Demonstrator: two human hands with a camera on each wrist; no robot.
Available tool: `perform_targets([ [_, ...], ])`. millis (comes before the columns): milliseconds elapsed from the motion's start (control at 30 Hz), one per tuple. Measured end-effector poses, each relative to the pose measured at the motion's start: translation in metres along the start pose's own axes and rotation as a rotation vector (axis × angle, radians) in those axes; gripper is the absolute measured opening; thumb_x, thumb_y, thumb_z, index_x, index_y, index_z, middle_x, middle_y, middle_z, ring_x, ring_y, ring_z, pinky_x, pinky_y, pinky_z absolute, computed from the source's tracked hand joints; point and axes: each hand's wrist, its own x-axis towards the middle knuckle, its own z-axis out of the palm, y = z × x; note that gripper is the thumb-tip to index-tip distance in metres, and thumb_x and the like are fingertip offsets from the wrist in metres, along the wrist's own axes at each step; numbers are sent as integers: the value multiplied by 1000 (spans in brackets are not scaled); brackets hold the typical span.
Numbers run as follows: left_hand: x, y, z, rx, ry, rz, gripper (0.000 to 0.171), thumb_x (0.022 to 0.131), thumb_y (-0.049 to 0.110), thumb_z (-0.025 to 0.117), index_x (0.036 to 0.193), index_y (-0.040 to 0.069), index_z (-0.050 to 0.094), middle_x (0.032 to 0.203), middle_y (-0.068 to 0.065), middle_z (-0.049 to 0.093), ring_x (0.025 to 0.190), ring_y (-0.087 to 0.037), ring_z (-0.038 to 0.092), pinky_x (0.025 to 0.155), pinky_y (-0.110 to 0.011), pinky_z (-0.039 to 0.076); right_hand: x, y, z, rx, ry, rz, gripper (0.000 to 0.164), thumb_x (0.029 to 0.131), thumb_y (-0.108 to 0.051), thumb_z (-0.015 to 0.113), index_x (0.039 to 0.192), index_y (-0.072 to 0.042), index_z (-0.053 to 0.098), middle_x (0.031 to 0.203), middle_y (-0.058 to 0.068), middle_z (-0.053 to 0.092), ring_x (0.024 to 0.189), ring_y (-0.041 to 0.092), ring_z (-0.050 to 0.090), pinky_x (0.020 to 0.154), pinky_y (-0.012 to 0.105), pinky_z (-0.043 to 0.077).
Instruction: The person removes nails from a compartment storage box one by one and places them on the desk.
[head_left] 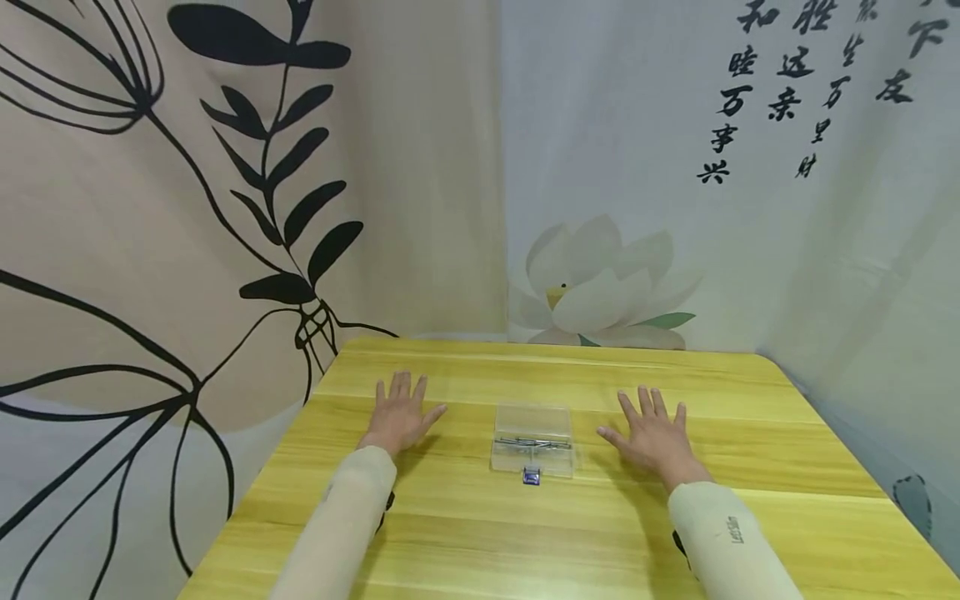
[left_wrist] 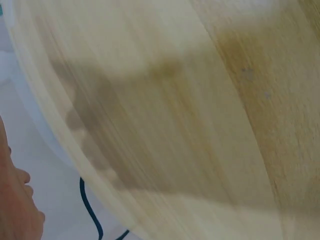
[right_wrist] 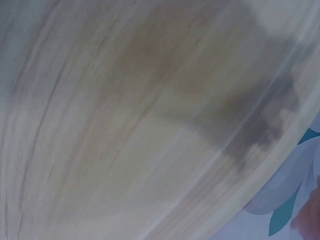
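A clear plastic case point(head_left: 512, 460) lies opened out on the table between the two hands, in the head view. Several thin metal pieces point(head_left: 551, 445), like nails or screws, lie across it; their exact kind is too small to tell. At its near edge sits a small blue piece point(head_left: 531, 476). To the left of the case my left hand point(head_left: 400, 418) spreads its fingers and holds nothing. On the other side my right hand point(head_left: 655, 435) is likewise spread with nothing in it. Only a bit of the left hand point(left_wrist: 19, 200) and of the right hand point(right_wrist: 307, 217) shows in the wrist views.
The wooden table point(head_left: 465, 533) has a rounded far edge. Behind it hangs a curtain point(head_left: 427, 208) with plant prints, a lotus and dark writing, close to the table's back and sides. Both wrist views show hand shadows on the wood.
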Motion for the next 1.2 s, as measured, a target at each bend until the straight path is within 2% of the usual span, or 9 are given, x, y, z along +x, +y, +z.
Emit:
perform_targets([
  [233,4,6,0,21,-2,26,83,101,65,27,158,7,20,161,-26,9,149,-41,4,114,-63,-2,3,-4,0,-11,2,-26,86,97,-67,42,155,-4,29,158,31,15,145,50,8,105,75,-2],
  [400,6,12,-4,12,16,47,81,101,64,31,158,6,23,160,-27,13,148,-42,8,113,-64,1,6,-11,-3,-4,17,-48,84,97,-65,44,155,-6,31,158,30,17,145,49,10,106,74,0],
  [667,14,24,-12,41,37,68,81,101,65,29,158,7,22,161,-24,13,149,-38,8,114,-63,3,12,-20,-6,18,31,-82,83,97,-65,44,155,-7,32,158,28,19,145,49,11,107,73,2],
  [800,17,31,-17,29,49,84,79,102,62,33,157,7,25,160,-24,16,148,-39,12,114,-63,6,14,-24,-5,44,18,-89,82,97,-63,45,156,-7,31,159,28,18,145,48,12,108,73,3],
  [1000,19,41,-23,29,9,78,78,102,63,31,159,10,21,162,-22,13,149,-37,8,115,-62,5,11,-33,-7,78,10,-112,81,98,-60,48,155,-7,31,158,27,21,144,48,17,108,71,10],
  [1200,20,53,-23,-10,23,116,78,101,62,37,158,10,25,161,-22,17,149,-37,10,115,-62,7,7,-39,-6,161,23,-107,78,97,-54,56,155,-6,32,157,27,25,143,48,22,109,70,13],
])
